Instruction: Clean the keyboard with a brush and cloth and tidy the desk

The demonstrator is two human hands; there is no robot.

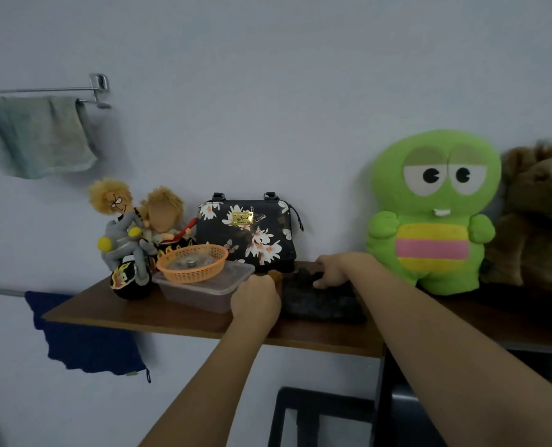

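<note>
Both hands rest on the shelf [178, 321]: right hand [332, 271] fingers curl onto a dark cloth [319, 301], apparently gathering it; left hand [256, 300] grip cannot be told.

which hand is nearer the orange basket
Left. The left hand is just right of the orange basket, beside the clear container under it. The right hand is farther right, resting on a dark cloth by the green plush.

Dim, flat, bluish indoor light. Soft shadows right of the grey-green towel [40, 137] and floral black handbag [245, 235]. Overall softness; wide-angle bending at edges.
</note>
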